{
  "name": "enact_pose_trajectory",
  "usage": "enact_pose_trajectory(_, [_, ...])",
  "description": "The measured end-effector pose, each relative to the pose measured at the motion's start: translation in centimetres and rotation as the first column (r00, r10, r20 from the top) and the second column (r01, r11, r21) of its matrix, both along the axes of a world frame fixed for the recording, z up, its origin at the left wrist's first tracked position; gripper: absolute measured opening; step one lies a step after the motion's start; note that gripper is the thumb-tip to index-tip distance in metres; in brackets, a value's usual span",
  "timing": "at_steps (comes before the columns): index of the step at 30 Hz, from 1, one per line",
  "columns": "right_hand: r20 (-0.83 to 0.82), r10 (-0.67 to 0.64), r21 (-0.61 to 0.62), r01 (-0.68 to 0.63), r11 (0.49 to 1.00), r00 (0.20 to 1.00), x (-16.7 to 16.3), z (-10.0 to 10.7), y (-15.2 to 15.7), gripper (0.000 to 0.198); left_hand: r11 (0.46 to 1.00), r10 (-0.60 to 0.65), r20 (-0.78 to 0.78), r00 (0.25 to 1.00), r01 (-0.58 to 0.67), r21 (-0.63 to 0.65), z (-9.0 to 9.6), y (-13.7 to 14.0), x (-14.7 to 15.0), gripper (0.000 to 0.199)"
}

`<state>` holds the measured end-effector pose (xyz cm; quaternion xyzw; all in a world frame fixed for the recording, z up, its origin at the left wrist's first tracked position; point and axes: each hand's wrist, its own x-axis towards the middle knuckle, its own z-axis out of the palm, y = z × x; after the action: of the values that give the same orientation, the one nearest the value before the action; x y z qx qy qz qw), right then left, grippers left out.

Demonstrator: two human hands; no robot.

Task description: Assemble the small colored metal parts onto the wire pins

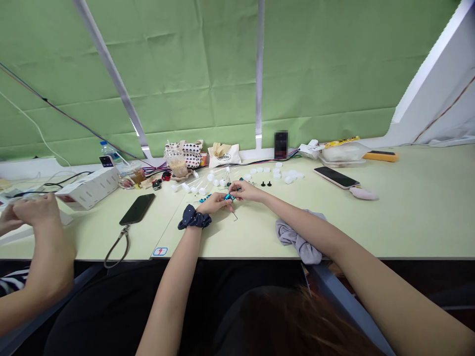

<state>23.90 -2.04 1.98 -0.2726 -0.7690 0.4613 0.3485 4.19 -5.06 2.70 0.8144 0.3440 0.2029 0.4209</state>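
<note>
Two forearms (174,291); left hand (215,201), right hand (245,191): fingers closed on one blue part (227,197); I count one hex key (235,216), two black screws (269,184)

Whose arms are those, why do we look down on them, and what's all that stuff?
There's no robot here, just a person's bare hands. This one picture comes from a camera worn on that person's head, looking forward and down. The left hand holds a small blue piece, and the right hand has its fingertips at it. On the table lie white round bits, a phone with a strap and another phone. At far left are somebody else's hands.
</note>
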Motion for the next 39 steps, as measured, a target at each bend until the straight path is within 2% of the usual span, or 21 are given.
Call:
enact_pose_trajectory(5, [-0.074,0.028,-0.012,-0.029,1.000,0.997,0.1,0.6,-0.4,0.024,0.997,0.047,-0.035,0.998,-0.045,0.060,-0.3,0.6,-0.3,0.049])
enact_pose_trajectory(10, [-0.069,0.013,-0.037,-0.016,0.999,0.998,0.4,0.9,-0.5,0.026,0.996,0.066,-0.042,0.997,-0.063,0.064,0.0,0.4,-0.2,0.051])
enact_pose_trajectory(16, [-0.067,-0.032,-0.027,0.030,0.999,0.997,0.2,0.3,-0.1,0.027,0.993,0.106,-0.022,0.994,-0.104,0.061,0.2,-0.3,0.0,0.050])
enact_pose_trajectory(26, [-0.124,-0.030,-0.035,0.026,0.999,0.992,-0.1,0.2,0.0,0.029,0.968,0.206,-0.021,0.978,-0.200,0.154,-0.2,0.2,-0.1,0.050])
enact_pose_trajectory(29, [-0.127,-0.085,-0.030,0.082,0.996,0.988,0.1,0.3,0.2,0.028,0.957,0.245,-0.018,0.969,-0.239,0.167,-0.2,0.4,-0.3,0.048])
enact_pose_trajectory(31, [-0.081,-0.178,-0.039,0.176,0.984,0.981,0.3,0.3,0.5,0.026,0.944,0.274,-0.009,0.962,-0.267,0.194,-0.3,0.6,-0.4,0.046])
enact_pose_trajectory(33, [0.020,-0.318,-0.037,0.318,0.947,0.948,0.7,0.4,1.0,0.021,0.913,0.332,0.003,0.943,-0.322,0.251,-0.4,0.8,-0.4,0.043])
enact_pose_trajectory(35, [0.145,-0.456,0.003,0.461,0.888,0.878,1.5,0.4,1.4,0.016,0.845,0.440,-0.028,0.897,-0.404,0.350,-0.7,1.1,-0.5,0.038])
enact_pose_trajectory(38, [0.304,-0.596,0.128,0.587,0.799,0.744,3.0,0.3,2.3,0.011,0.701,0.636,-0.153,0.756,-0.484,0.523,-1.1,1.5,-0.7,0.031])
enact_pose_trajectory(39, [0.340,-0.628,0.180,0.607,0.774,0.701,3.5,0.1,2.5,0.010,0.670,0.678,-0.198,0.707,-0.485,0.561,-1.2,1.6,-0.8,0.029])
